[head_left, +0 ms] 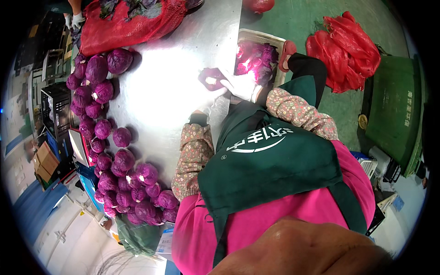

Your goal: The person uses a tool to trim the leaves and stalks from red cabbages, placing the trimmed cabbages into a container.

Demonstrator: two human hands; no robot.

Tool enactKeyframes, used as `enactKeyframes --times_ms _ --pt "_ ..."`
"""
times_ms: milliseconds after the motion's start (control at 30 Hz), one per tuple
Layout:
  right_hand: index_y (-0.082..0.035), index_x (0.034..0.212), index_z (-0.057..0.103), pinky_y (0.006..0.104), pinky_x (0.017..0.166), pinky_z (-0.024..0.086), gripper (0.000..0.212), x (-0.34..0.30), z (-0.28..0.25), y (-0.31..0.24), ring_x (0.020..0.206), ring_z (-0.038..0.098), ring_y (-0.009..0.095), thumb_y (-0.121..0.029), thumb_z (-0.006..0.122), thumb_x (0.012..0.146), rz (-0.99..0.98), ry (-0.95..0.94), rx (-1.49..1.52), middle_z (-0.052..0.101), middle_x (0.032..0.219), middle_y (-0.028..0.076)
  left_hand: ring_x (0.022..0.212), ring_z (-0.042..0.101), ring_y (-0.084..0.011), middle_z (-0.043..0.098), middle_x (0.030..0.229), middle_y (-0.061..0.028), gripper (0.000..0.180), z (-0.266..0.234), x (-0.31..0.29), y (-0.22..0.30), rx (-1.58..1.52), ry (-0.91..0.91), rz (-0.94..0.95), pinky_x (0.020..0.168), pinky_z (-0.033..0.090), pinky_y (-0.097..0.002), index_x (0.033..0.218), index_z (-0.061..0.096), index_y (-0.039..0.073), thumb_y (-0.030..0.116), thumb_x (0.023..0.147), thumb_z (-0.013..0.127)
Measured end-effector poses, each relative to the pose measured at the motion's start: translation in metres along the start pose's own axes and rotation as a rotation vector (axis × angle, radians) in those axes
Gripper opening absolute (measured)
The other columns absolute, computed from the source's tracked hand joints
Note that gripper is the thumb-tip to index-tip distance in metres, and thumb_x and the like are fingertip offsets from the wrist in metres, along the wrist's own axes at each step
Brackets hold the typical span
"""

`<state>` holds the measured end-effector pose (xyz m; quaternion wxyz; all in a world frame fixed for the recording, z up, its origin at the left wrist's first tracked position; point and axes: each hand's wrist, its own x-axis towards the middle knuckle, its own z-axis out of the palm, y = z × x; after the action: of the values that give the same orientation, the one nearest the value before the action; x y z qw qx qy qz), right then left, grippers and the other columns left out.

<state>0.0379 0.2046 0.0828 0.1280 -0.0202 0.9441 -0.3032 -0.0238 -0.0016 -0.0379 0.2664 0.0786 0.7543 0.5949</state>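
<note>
A red cabbage (210, 80) with its pale cut stem showing is held over the right part of the metal table (160, 98). My right hand (242, 86), in a white glove, has its fingers closed on the right side of the cabbage. My left hand (213, 100), also in a white glove, supports the near side, partly washed out by glare. Close by my right hand, a pale crate (262, 35) holds purple cabbage leaves (259, 59). Many red cabbages (123, 160) lie heaped along the table's left edge.
A red mesh sack (133, 30) with cabbage leaves lies at the table's far end, beside another person's gloved hands (77, 20). Red mesh bags (343, 50) lie on the green floor at right, near a large green bin (392, 107). Black crates (56, 107) stand at left.
</note>
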Motion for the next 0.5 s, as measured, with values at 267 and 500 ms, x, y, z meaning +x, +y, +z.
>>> enactKeyframes --times_ms 267,500 --pt "-0.032 0.153 0.040 0.0437 0.061 0.055 0.048 -0.010 0.008 0.018 0.070 0.069 0.034 -0.039 0.043 0.106 -0.124 0.416 0.199 0.071 0.092 0.012 0.121 0.058 -0.0258 0.055 0.135 -0.0154 0.096 -0.008 -0.010 0.050 -0.043 -0.018 -0.044 0.100 0.051 -0.0364 0.145 0.037 0.000 0.016 0.068 0.093" --pt "-0.038 0.151 0.043 0.0474 0.064 0.054 0.046 -0.022 0.031 0.077 0.066 0.068 0.037 -0.042 0.043 0.105 0.258 0.380 0.212 0.066 0.072 0.018 0.128 0.053 -0.0279 0.049 0.141 -0.0173 0.106 -0.010 -0.042 0.026 -0.059 0.060 -0.148 0.105 0.049 -0.0385 0.149 0.031 -0.001 0.012 0.065 0.094"
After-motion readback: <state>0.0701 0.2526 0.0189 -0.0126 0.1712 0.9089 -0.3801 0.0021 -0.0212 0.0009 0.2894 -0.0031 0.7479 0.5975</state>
